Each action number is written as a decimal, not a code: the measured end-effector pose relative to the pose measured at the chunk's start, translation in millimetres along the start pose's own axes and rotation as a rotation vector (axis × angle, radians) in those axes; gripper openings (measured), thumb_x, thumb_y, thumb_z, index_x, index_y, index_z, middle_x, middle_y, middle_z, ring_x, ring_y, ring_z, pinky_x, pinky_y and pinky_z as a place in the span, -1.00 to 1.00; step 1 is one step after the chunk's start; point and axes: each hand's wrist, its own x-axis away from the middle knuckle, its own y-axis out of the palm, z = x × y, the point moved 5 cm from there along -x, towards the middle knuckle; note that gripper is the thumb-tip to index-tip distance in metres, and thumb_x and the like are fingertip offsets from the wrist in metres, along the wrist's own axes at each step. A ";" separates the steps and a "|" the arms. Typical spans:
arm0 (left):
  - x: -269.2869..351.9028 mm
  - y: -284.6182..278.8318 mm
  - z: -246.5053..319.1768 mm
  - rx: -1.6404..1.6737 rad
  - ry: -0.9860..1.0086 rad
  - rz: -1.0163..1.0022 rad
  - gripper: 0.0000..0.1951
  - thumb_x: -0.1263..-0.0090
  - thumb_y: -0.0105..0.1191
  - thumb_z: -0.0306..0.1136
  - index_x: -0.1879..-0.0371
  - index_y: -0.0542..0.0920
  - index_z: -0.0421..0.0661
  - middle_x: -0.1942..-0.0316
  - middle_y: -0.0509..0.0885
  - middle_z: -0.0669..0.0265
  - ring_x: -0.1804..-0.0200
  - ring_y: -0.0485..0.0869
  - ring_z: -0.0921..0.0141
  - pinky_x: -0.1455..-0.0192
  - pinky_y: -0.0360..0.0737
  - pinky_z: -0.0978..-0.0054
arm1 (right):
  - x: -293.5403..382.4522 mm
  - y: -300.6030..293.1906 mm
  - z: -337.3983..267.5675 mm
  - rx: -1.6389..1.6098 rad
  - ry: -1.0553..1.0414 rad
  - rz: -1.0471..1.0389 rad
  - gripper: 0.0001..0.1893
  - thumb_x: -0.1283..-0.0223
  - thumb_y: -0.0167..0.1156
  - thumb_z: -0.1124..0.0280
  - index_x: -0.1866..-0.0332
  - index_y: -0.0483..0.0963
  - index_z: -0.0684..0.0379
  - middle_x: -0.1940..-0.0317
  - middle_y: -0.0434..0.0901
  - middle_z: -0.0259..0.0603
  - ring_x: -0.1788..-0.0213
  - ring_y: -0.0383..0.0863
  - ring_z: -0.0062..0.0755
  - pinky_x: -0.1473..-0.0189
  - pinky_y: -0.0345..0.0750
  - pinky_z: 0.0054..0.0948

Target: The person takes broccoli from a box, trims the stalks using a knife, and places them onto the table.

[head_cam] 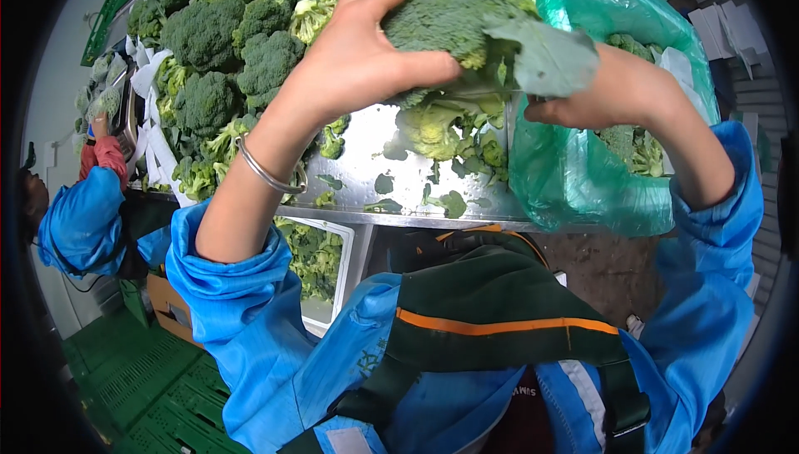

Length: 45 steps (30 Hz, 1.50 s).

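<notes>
My left hand (374,54) grips a large broccoli head (449,17) above the metal table (368,135), thumb and fingers spread around its crown. A broad leaf (549,57) hangs from the head's right side and covers part of my right hand (587,95). The fingers of that hand curl in beside the stem end; the leaf hides what they hold. Below the held head lie a pale cut broccoli piece (431,129) and loose florets and leaf scraps (452,204) on the wet metal.
Broccoli heads (206,29) are piled at the back left beside torn white paper (153,79). A container lined with green plastic film (562,192) stands right, holding broccoli (643,151). A crate (340,260) of trimmings sits below the table edge. Another person (87,223) works at far left.
</notes>
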 end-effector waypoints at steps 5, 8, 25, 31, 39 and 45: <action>0.1 -9.5 -13.8 -0.006 0.007 0.030 -0.20 0.15 0.34 -0.20 -0.25 0.38 0.19 -0.06 0.42 0.12 -0.15 0.37 0.23 -0.24 0.30 0.32 | -3.4 -3.8 7.6 -0.110 0.234 -0.207 -0.84 0.07 0.11 0.48 0.39 0.54 0.32 0.47 0.59 0.07 0.38 0.61 0.01 0.32 0.56 -0.18; 2.7 -13.9 -19.5 0.068 0.006 0.061 -0.18 0.17 0.29 -0.26 -0.27 0.36 0.20 -0.02 0.42 0.12 -0.10 0.38 0.21 -0.20 0.33 0.30 | -8.5 -11.2 -6.8 0.237 0.182 -0.041 -0.87 0.17 0.03 0.63 0.49 0.52 0.37 0.46 0.57 0.17 0.33 0.60 0.11 0.30 0.55 -0.14; -0.6 -58.9 -12.9 0.201 -0.037 -0.156 -0.11 0.22 0.32 -0.18 -0.28 0.31 0.03 0.00 0.50 0.16 0.01 0.56 0.25 -0.05 0.54 0.32 | 32.9 -23.3 19.2 0.504 0.209 -0.056 -0.89 0.15 0.07 0.67 0.45 0.51 0.33 0.44 0.57 0.11 0.29 0.59 0.06 0.25 0.54 -0.19; 7.2 -67.2 -78.7 0.679 -0.444 0.226 -0.19 0.00 0.29 -0.21 -0.26 0.24 -0.19 -0.06 0.45 0.04 -0.15 0.44 0.21 -0.23 0.41 0.26 | 24.3 -57.8 19.7 0.081 0.265 0.444 -0.86 -0.01 0.18 0.40 0.37 0.54 0.25 0.51 0.59 -0.03 0.41 0.60 -0.09 0.35 0.49 -0.21; 66.4 51.0 -63.6 1.791 -0.506 0.082 -0.31 -0.08 0.10 -0.02 -0.21 0.34 -0.10 -0.10 0.48 0.08 -0.09 0.52 0.17 -0.15 0.48 0.07 | 44.3 19.3 1.7 -0.627 0.176 0.726 -0.73 -0.05 0.14 0.56 0.08 0.52 0.22 0.36 0.65 -0.23 0.54 0.51 -0.69 0.49 0.44 -0.58; 83.1 64.0 -42.3 1.857 -0.491 0.093 -0.33 -0.11 0.07 -0.13 -0.23 0.28 -0.18 -0.12 0.45 0.01 -0.13 0.49 0.08 -0.17 0.45 0.00 | 38.0 7.8 -35.2 -0.188 -0.005 0.740 -0.64 0.09 0.22 0.53 0.07 0.52 0.16 0.47 0.59 -0.19 0.50 0.59 -0.32 0.47 0.51 -0.41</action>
